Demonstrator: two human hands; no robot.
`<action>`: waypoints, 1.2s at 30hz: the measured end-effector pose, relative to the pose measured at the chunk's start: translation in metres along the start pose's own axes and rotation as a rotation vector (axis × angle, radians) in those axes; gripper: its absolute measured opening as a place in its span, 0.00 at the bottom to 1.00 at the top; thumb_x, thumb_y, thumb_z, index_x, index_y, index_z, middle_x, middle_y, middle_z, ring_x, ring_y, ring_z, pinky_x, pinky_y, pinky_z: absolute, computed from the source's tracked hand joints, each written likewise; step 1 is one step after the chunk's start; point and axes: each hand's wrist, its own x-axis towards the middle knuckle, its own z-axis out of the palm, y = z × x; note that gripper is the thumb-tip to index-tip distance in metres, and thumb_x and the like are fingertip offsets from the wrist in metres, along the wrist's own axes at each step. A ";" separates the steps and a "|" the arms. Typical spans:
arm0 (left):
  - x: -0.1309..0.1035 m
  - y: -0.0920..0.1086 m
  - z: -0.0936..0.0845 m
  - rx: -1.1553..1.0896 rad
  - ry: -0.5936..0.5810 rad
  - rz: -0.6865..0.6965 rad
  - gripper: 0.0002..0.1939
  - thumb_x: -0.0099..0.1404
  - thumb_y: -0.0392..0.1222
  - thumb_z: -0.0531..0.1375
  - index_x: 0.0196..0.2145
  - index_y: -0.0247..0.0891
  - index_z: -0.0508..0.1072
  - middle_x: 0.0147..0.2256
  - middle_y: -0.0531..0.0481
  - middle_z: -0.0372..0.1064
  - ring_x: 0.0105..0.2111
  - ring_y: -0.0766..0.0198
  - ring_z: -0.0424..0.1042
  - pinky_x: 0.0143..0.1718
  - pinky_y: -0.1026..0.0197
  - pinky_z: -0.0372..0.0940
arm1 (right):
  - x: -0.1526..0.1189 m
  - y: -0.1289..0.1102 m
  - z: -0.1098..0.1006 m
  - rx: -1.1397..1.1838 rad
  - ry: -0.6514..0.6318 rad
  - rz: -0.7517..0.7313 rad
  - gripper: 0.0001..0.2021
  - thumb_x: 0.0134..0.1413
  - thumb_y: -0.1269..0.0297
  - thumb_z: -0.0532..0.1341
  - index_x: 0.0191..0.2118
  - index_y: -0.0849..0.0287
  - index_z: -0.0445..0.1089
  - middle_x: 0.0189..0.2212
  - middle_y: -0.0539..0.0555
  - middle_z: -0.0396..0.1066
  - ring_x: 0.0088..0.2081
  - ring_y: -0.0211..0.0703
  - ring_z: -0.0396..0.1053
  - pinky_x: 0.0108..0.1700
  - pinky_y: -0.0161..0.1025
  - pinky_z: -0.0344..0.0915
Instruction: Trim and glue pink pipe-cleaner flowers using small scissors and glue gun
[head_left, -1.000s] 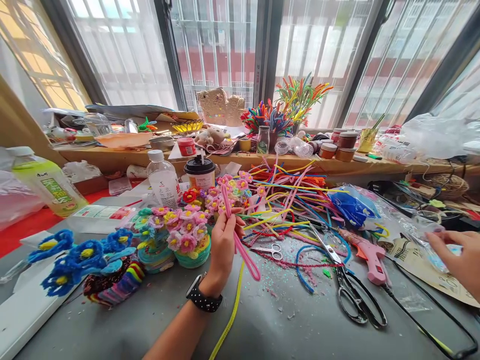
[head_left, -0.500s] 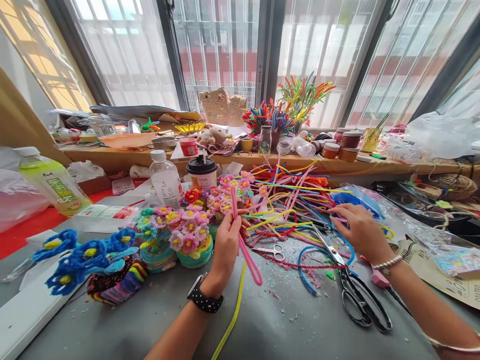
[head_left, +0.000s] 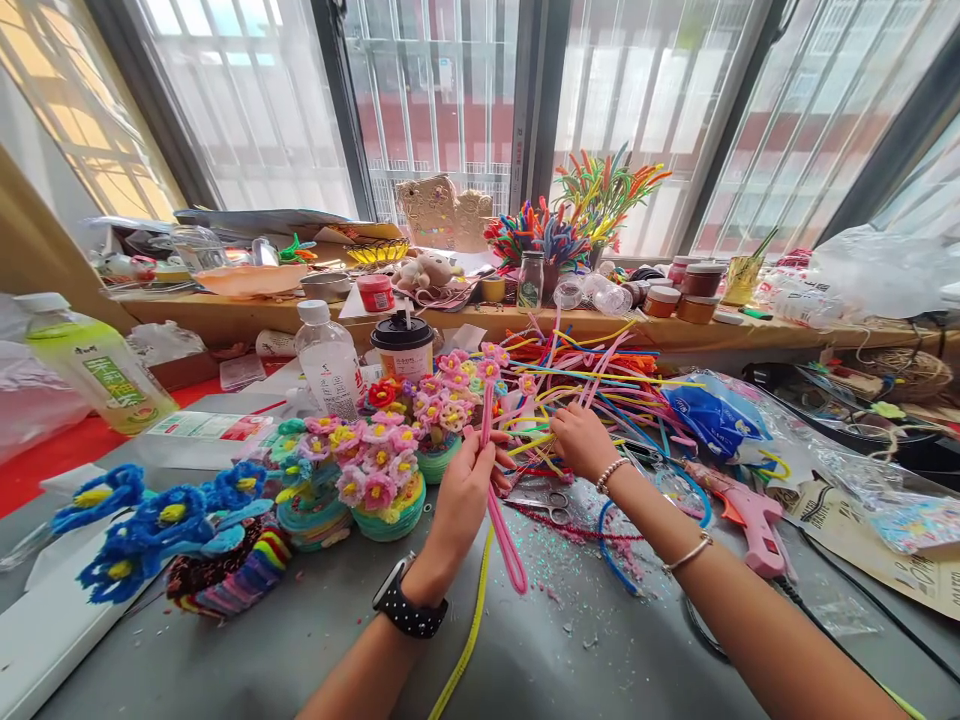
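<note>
My left hand [head_left: 459,505] is closed around a bundle of pink pipe cleaners [head_left: 507,548], which stands nearly upright with its looped end hanging below the fingers. My right hand [head_left: 583,440] has its fingers curled together at the near side of a heap of coloured pipe cleaners [head_left: 637,378]; what they pinch, if anything, is hidden. Small scissors [head_left: 556,507] lie on the table between the hands. Large black-handled scissors [head_left: 699,628] are mostly covered by my right forearm. Left of my left hand stand pots of pink pipe-cleaner flowers [head_left: 379,452].
A pink glue gun [head_left: 756,525] lies right of my right forearm. Blue flowers in a striped pot [head_left: 244,565] stand at the left. Bottles [head_left: 328,365] and a lidded cup [head_left: 403,350] are behind the flowers. A yellow strip [head_left: 469,640] runs toward the front edge.
My right hand has moved left, from beside the large scissors to the heap, and its fingers have closed. The glue gun now shows. My left hand keeps the pink bundle.
</note>
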 end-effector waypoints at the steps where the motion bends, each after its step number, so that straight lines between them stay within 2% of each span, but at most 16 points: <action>1: 0.000 -0.001 -0.001 0.021 0.012 0.006 0.10 0.57 0.40 0.50 0.35 0.34 0.66 0.24 0.53 0.66 0.18 0.70 0.62 0.21 0.67 0.57 | -0.003 0.000 -0.001 0.000 0.002 0.000 0.10 0.50 0.75 0.51 0.34 0.65 0.69 0.34 0.62 0.68 0.40 0.51 0.59 0.40 0.43 0.55; 4: 0.001 -0.001 -0.004 0.138 0.043 0.038 0.10 0.58 0.40 0.49 0.34 0.35 0.66 0.25 0.52 0.68 0.18 0.69 0.63 0.22 0.65 0.58 | -0.017 -0.004 -0.007 0.018 -0.008 -0.032 0.10 0.51 0.74 0.51 0.34 0.65 0.69 0.34 0.62 0.68 0.40 0.50 0.60 0.40 0.42 0.55; 8: 0.001 -0.003 -0.004 0.390 0.079 0.082 0.09 0.58 0.40 0.48 0.33 0.38 0.67 0.27 0.50 0.70 0.18 0.67 0.65 0.23 0.64 0.58 | -0.042 -0.010 -0.015 0.082 -0.075 -0.147 0.06 0.48 0.73 0.56 0.32 0.63 0.70 0.32 0.58 0.69 0.37 0.46 0.62 0.38 0.38 0.57; 11: 0.000 -0.006 -0.004 0.488 0.062 0.075 0.08 0.58 0.40 0.49 0.31 0.39 0.68 0.25 0.49 0.71 0.18 0.65 0.65 0.23 0.64 0.57 | -0.051 -0.011 -0.024 0.148 -0.120 -0.205 0.07 0.44 0.67 0.62 0.32 0.61 0.70 0.30 0.54 0.70 0.36 0.44 0.63 0.37 0.36 0.59; 14: -0.001 -0.009 -0.004 0.515 0.063 0.054 0.07 0.56 0.39 0.51 0.28 0.40 0.68 0.24 0.48 0.71 0.19 0.64 0.66 0.23 0.65 0.56 | -0.044 -0.007 -0.030 0.242 -0.131 -0.189 0.17 0.39 0.54 0.64 0.36 0.58 0.70 0.33 0.52 0.70 0.37 0.42 0.64 0.36 0.34 0.60; 16: -0.002 -0.009 -0.004 0.547 0.076 0.039 0.07 0.56 0.39 0.51 0.28 0.41 0.68 0.24 0.48 0.71 0.19 0.64 0.66 0.23 0.65 0.55 | -0.032 -0.004 -0.029 0.296 -0.132 -0.115 0.15 0.45 0.53 0.60 0.35 0.58 0.71 0.33 0.52 0.70 0.37 0.41 0.65 0.37 0.33 0.60; 18: -0.002 -0.008 -0.004 0.591 0.088 0.030 0.07 0.57 0.38 0.50 0.28 0.41 0.68 0.25 0.48 0.71 0.19 0.64 0.66 0.23 0.65 0.54 | -0.018 -0.002 -0.024 0.263 -0.124 -0.044 0.14 0.55 0.58 0.52 0.34 0.59 0.72 0.31 0.54 0.70 0.35 0.41 0.66 0.36 0.34 0.60; 21: -0.003 -0.006 -0.003 0.649 0.099 0.042 0.07 0.57 0.38 0.50 0.28 0.41 0.68 0.25 0.49 0.71 0.19 0.64 0.66 0.22 0.65 0.53 | 0.000 -0.002 -0.010 0.169 -0.121 0.067 0.10 0.55 0.67 0.53 0.34 0.61 0.71 0.34 0.57 0.69 0.39 0.43 0.65 0.39 0.37 0.60; 23: -0.003 -0.006 -0.003 0.662 0.103 0.050 0.06 0.57 0.38 0.51 0.27 0.41 0.68 0.24 0.49 0.71 0.19 0.64 0.66 0.22 0.65 0.53 | 0.008 -0.004 0.000 0.111 -0.136 0.098 0.08 0.55 0.67 0.54 0.37 0.62 0.69 0.38 0.57 0.68 0.41 0.42 0.64 0.41 0.40 0.61; 27: -0.003 -0.006 -0.003 0.656 0.096 0.037 0.06 0.57 0.38 0.51 0.28 0.41 0.68 0.25 0.48 0.71 0.19 0.64 0.66 0.22 0.65 0.52 | 0.018 -0.008 0.010 0.029 -0.156 0.111 0.12 0.56 0.64 0.53 0.45 0.61 0.62 0.44 0.56 0.63 0.41 0.41 0.65 0.41 0.44 0.64; 33: -0.003 -0.007 -0.003 0.687 0.080 0.049 0.07 0.58 0.38 0.50 0.28 0.41 0.67 0.26 0.48 0.71 0.19 0.63 0.66 0.23 0.65 0.52 | 0.021 -0.006 0.010 0.003 -0.162 0.060 0.12 0.56 0.64 0.53 0.46 0.60 0.62 0.44 0.55 0.63 0.41 0.41 0.65 0.41 0.44 0.64; 36: -0.003 -0.007 -0.003 0.715 0.082 0.053 0.08 0.58 0.38 0.50 0.28 0.41 0.68 0.25 0.48 0.71 0.20 0.63 0.67 0.23 0.65 0.53 | 0.018 -0.003 0.003 0.033 -0.133 0.055 0.10 0.55 0.64 0.54 0.40 0.63 0.66 0.40 0.56 0.66 0.41 0.43 0.64 0.42 0.44 0.63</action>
